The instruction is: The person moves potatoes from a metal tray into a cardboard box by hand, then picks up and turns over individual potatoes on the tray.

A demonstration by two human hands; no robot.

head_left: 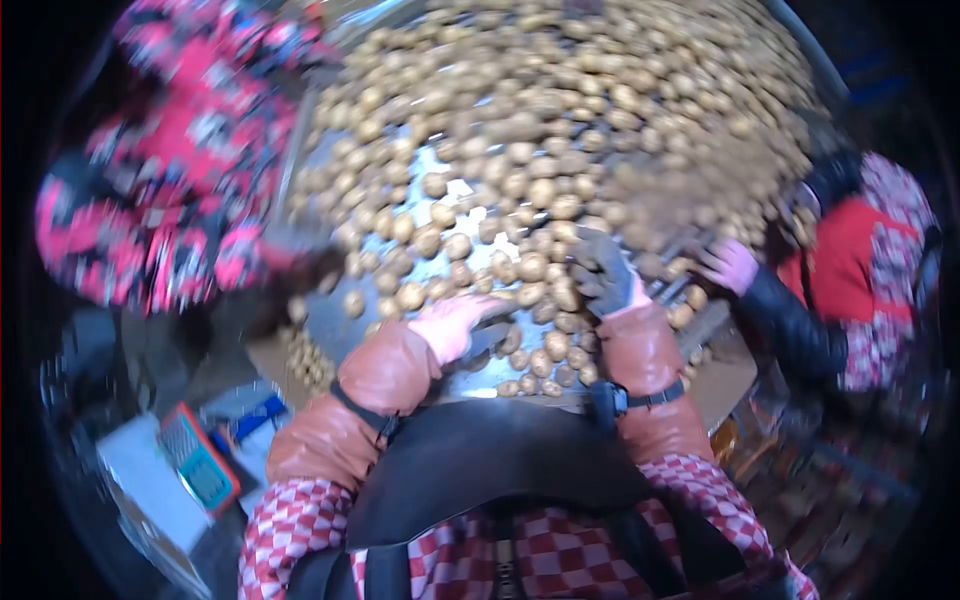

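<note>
**Gloved hands on a table of potatoes**

Nearest, at 6 o'clock: a red-and-white checked garment [300, 525] under a dark apron [500, 460], brown oversleeves [385, 375] strapped at both forearms. No brand, label or readable writing anywhere; too blurred to tell.

Just beyond, at centre: left hand [455, 322] in a pink glove, fingers together and stretched flat toward 3 o'clock, lying over the metal table [340, 330] edge among loose potatoes [530, 268], clamped on nothing. Right hand [600, 275] in a dark glove, at 2 o'clock from the left one, fingers curled down onto the potatoes; gripping one or merely resting, cannot tell through the motion blur.

At 8 o'clock, below the table: a blue and orange crate-like object [200, 465] on a pale surface, beside a box of smaller potatoes [305, 360].

At 3 o'clock: a co-worker's pink-gloved hand [730, 265] reaching onto the table edge, dark sleeve, red patterned clothing behind.

At 10 o'clock: another co-worker in a red, pink and black patterned jacket [170, 170], arm bent toward the table's left rim.

Farthest, from 11 to 1 o'clock: potatoes heaped thick across the whole table, bare metal showing only near centre.
</note>
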